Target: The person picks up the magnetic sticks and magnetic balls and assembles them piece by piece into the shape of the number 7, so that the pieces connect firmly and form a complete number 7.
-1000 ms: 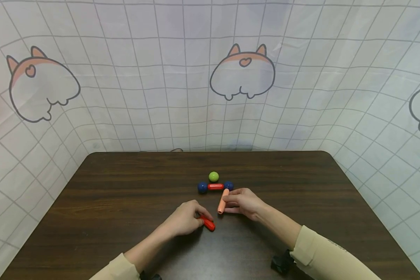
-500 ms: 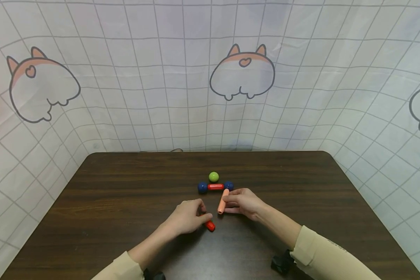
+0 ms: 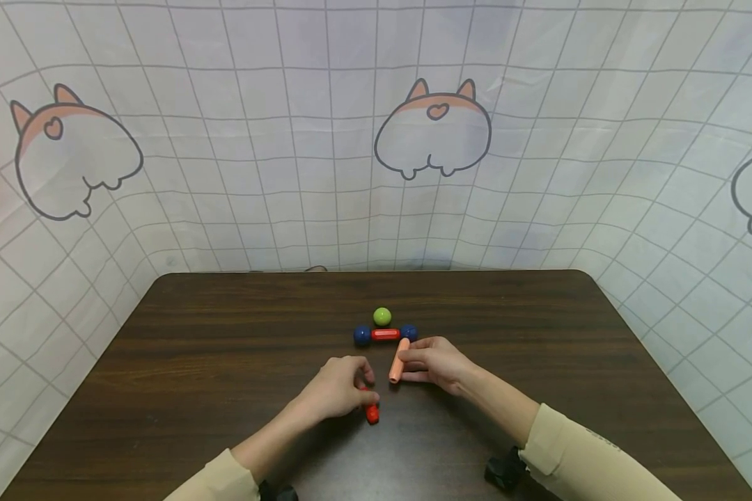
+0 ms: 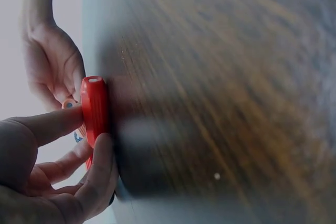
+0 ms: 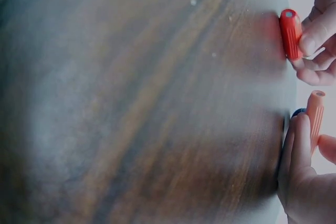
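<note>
My left hand [image 3: 335, 390] holds a short red ribbed rod [image 4: 95, 109] between thumb and fingers, low over the table. Its near end [image 3: 372, 415] points toward my side in the head view. In my right hand [image 3: 440, 363] is an orange ribbed rod [image 3: 398, 363], pinched by thumb and fingers, its far end at the right blue ball [image 3: 409, 332]. Beyond lies another red rod [image 3: 386, 335], between that ball and a left blue ball [image 3: 362, 335]. A green ball [image 3: 382, 316] sits just behind this row. Whether the orange rod touches the blue ball is hard to tell.
The dark wood-grain table [image 3: 238, 313] has rounded far corners. A white grid-patterned curtain [image 3: 257, 139] with cartoon animal drawings surrounds its back and sides.
The left fingers have shifted on the red rod and turned it, so its near end has swung left and toward me. The right hand and the orange rod stay in place.
</note>
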